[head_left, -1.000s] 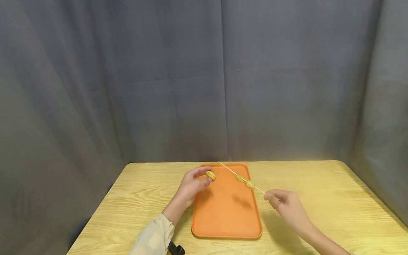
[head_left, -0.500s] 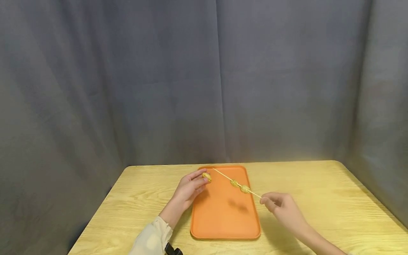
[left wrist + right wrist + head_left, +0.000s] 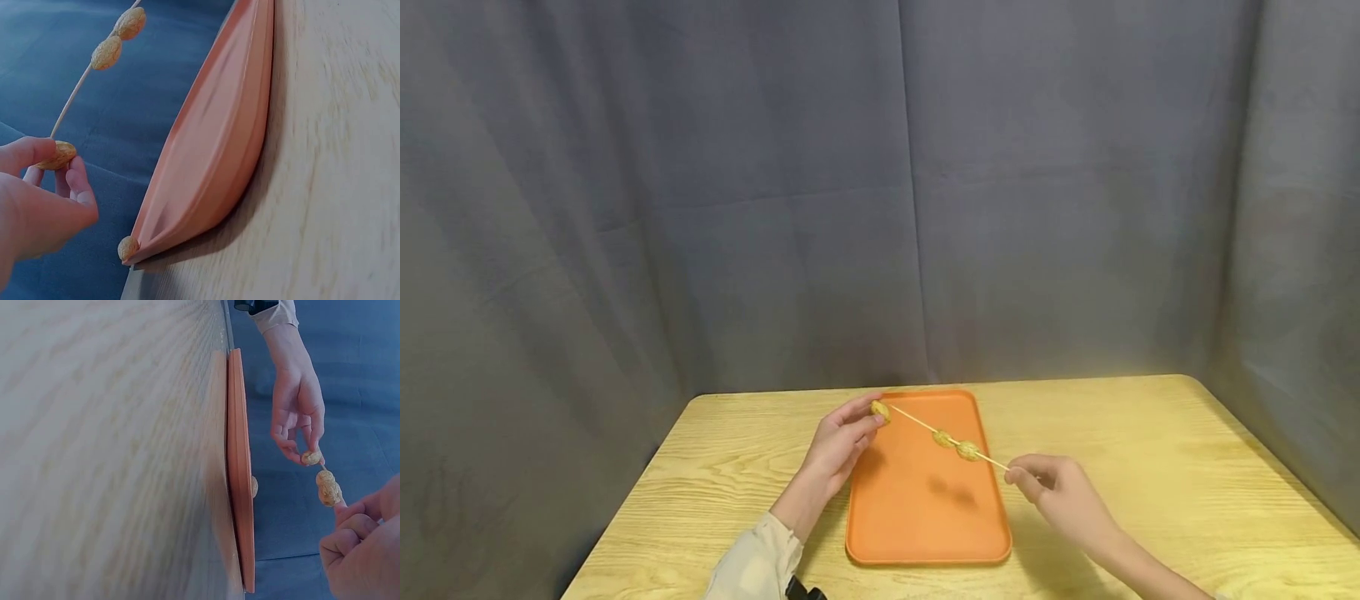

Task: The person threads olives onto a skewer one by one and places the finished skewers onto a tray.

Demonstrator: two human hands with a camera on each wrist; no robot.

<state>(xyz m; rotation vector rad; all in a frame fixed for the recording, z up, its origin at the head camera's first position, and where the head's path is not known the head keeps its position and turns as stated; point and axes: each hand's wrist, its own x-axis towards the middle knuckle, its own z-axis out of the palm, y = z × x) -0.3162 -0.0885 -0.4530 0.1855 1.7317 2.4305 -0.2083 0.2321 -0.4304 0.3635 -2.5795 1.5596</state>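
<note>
My left hand [image 3: 837, 448] pinches a wrinkled golden-brown oval piece [image 3: 60, 155], walnut-like in look, between thumb and fingers. Over on the right, my right hand [image 3: 1065, 493] pinches the lower end of a thin wooden skewer [image 3: 74, 95]. Threaded midway along the stick are two similar pieces [image 3: 967, 451], close together. The skewer's free tip is right at the piece in my left hand. Both hands are raised above an orange tray [image 3: 928, 533]. One more such piece [image 3: 128, 248] lies at the tray's edge in the left wrist view; my left hand hides it in the head view.
The tray lies on a light wood-grain table [image 3: 1150, 467], its low rim raised all round. Dark grey-blue curtains [image 3: 790, 208] enclose the back and sides. A black strap device [image 3: 805, 590] is on my left wrist, below the pale sleeve [image 3: 758, 554].
The right hand has brought the skewer left and down, so its tip has closed on the piece in the left hand. The left hand has shifted slightly left in view, still pinching its piece.
</note>
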